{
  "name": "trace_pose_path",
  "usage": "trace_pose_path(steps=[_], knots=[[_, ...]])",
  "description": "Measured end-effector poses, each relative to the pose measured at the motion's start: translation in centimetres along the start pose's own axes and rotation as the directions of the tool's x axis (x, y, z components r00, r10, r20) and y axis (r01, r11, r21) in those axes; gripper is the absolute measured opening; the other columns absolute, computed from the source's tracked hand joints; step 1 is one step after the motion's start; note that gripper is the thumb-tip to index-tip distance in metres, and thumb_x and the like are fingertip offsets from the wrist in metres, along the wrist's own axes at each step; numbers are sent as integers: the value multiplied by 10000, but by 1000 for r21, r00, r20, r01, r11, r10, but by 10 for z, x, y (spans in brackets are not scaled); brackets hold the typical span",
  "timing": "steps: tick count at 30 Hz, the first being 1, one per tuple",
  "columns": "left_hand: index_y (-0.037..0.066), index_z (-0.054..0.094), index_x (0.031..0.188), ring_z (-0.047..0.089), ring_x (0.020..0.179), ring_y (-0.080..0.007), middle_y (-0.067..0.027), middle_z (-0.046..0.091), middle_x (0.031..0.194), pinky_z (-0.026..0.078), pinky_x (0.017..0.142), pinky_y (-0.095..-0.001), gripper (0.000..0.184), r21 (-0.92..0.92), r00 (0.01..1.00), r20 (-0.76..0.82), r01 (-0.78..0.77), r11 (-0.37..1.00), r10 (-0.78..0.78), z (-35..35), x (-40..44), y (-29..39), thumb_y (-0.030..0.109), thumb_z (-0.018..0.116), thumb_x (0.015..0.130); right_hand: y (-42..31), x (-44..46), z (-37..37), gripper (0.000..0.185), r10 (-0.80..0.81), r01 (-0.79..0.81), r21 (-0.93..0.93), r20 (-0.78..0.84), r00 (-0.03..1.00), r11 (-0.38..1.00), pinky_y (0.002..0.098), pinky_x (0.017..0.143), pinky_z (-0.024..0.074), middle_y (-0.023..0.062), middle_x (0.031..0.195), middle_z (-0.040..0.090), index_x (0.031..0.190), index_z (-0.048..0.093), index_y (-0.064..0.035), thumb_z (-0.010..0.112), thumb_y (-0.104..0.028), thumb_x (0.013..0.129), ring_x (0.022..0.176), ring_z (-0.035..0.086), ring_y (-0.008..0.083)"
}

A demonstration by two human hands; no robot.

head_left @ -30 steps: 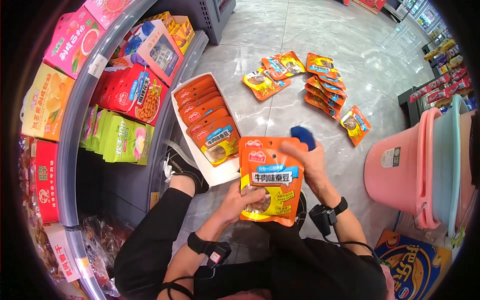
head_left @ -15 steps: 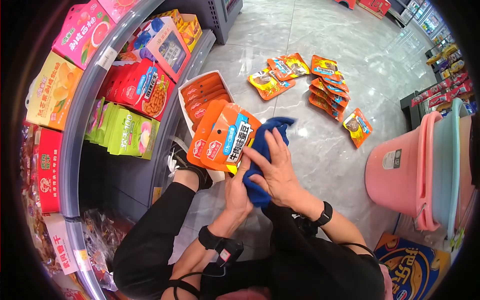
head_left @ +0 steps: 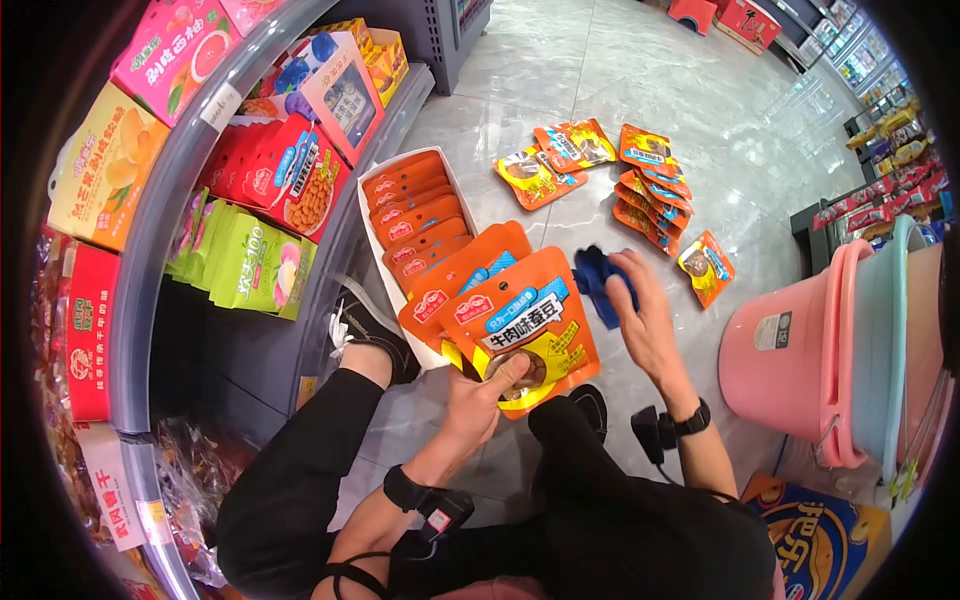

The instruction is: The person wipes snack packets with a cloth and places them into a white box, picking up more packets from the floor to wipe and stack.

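My left hand (head_left: 470, 410) pinches the lower edge of an orange snack pouch (head_left: 525, 325), its thumb over the pouch's clear window. A second orange pouch (head_left: 480, 268) shows behind it, fanned to the left; whether the same fingers hold it is hidden. To the right, my right hand (head_left: 645, 320) grips a bunched dark blue cloth (head_left: 603, 285), apart from the pouch. Beyond the left hand, a white open carton (head_left: 376, 240) holds a row of upright orange pouches (head_left: 412, 190).
Several loose pouches (head_left: 650, 205) lie on the grey tiled floor, one pouch (head_left: 707, 268) nearer the pink bucket (head_left: 780, 345). A shelf (head_left: 205, 130) with boxed snacks curves along the left. A blue carton (head_left: 825, 540) sits lower right.
My right hand has lifted the blue cloth off the pouch and moved right. The pouch has turned more upright and shifted right, exposing its front window and more of the carton.
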State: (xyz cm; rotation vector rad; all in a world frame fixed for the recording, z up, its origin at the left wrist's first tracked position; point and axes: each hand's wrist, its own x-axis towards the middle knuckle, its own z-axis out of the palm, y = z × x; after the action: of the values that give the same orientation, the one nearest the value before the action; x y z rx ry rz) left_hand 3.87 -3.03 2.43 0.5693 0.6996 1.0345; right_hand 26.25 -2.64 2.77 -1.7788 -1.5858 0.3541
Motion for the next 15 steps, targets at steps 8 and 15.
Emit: trace_pose_path(steps=[8,15], knots=[[35,394,1277,484,1140,-173,-83,489,1244,422,951,-325,451,29,988,152,-32,999,27,0,6,12,156,583,885,-63,-3,3,577,122,-263,682,248,961,682,297,889,428,82,1067,557,1135,411,-6,774,-160,713,1027,526,141],[47,348,1303,486,1143,-179,-83,455,1270,428,941,-334,459,-49,964,200,-169,984,176,48,7,67,369,327,976,-84,18,-30,546,177,-260,680,190,966,685,287,870,450,82,1062,575,1137,422,7,755,-142,731,989,558,137]])
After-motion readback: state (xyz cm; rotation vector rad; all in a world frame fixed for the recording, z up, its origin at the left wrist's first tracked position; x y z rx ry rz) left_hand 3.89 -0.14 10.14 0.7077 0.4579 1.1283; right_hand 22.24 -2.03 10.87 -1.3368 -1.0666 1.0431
